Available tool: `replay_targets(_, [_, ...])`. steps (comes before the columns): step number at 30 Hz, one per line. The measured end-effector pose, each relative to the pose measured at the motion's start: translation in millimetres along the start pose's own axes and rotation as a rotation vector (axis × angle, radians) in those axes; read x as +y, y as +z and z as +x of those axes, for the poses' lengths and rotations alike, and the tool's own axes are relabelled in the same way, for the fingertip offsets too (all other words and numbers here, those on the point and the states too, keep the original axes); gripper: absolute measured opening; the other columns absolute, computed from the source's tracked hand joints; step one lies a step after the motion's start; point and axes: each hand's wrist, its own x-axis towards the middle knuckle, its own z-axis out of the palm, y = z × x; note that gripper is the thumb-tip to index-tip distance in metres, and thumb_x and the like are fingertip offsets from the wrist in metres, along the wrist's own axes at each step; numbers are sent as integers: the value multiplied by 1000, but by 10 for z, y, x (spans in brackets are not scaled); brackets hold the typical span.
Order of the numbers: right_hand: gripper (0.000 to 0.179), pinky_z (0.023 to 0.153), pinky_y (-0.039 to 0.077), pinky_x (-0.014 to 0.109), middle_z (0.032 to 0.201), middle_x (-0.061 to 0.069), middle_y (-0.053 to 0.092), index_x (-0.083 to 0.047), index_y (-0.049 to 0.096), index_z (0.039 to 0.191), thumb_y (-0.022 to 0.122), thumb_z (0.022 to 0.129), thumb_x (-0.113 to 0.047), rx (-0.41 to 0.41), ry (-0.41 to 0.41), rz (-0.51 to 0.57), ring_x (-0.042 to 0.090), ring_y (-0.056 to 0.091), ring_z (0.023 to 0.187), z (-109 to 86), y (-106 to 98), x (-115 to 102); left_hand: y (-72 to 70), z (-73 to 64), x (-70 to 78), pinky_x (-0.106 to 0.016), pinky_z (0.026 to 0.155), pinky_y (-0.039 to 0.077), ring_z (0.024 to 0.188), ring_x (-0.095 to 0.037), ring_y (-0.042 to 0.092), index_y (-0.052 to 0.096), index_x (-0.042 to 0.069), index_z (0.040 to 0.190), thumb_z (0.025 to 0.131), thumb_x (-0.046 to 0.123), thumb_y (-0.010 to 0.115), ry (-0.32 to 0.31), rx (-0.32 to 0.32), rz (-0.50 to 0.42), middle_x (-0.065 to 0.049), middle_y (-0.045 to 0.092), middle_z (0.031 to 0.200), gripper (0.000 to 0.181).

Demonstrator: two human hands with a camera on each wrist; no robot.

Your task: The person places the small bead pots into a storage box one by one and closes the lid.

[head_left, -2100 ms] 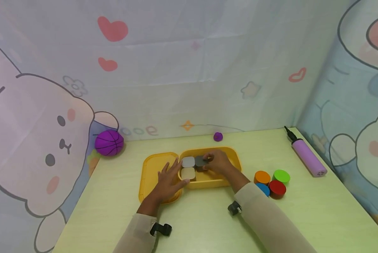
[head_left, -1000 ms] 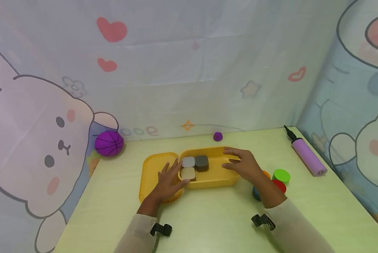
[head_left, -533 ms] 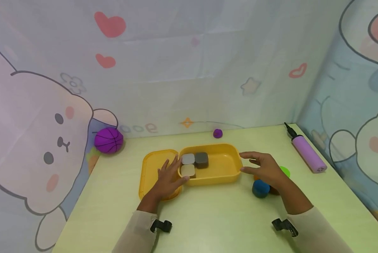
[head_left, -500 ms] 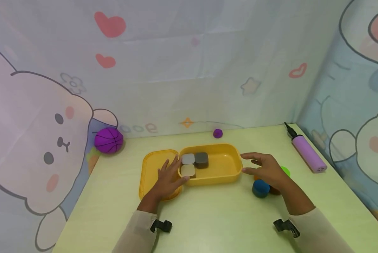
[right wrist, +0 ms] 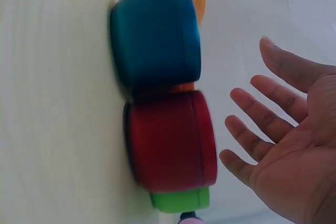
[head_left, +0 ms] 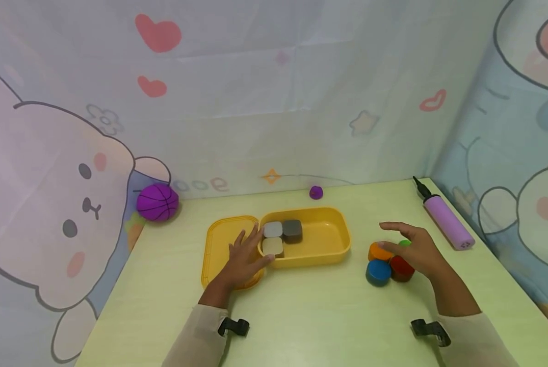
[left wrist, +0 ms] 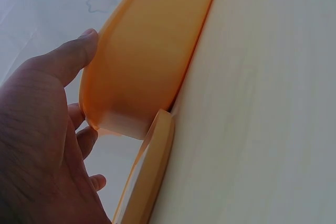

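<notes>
My left hand [head_left: 243,259] is spread at the left end of a yellow box [head_left: 324,242]; in the left wrist view its thumb touches the box's outer rim. Inside the box, at the left, sit three rounded-square pieces: light grey [head_left: 272,229], cream [head_left: 272,246] and dark grey [head_left: 292,231]. My right hand [head_left: 416,251] hovers, fingers apart and holding nothing, over a cluster of short round pieces: orange [head_left: 375,253], blue [right wrist: 155,40], red [right wrist: 170,140] and green [right wrist: 181,199]. In the head view it partly covers the green and red ones.
A yellow lid [head_left: 214,255] lies left of the box, partly under my left hand. A purple ball [head_left: 157,203] stands at the back left and a small purple object [head_left: 316,192] at the back. A lilac hand pump [head_left: 448,222] lies near the right edge.
My right hand let go of the dark grey piece in the box, came out and moved right to above the round pieces. The left hand has stayed in place.
</notes>
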Motion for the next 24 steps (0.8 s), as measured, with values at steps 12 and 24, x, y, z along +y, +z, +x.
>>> replay_targets(12, [52, 122, 19, 86, 166, 37, 43, 0, 68, 144, 81, 100, -23, -40, 5, -107, 60, 27, 160, -28, -31, 226, 14, -13, 6, -91, 119, -10, 170, -53, -4, 17, 25, 177, 108, 54, 62, -6, -2, 9, -4, 8, 186, 87])
replay_targets(24, [42, 120, -6, 90, 154, 36, 57, -2, 74, 135, 81, 95, -11, -89, -50, -132, 62, 25, 159, -16, 23, 318, 5, -10, 10, -92, 118, -8, 169, -54, -2, 18, 24, 177, 107, 58, 61, -4, 2, 10, -5, 8, 186, 89])
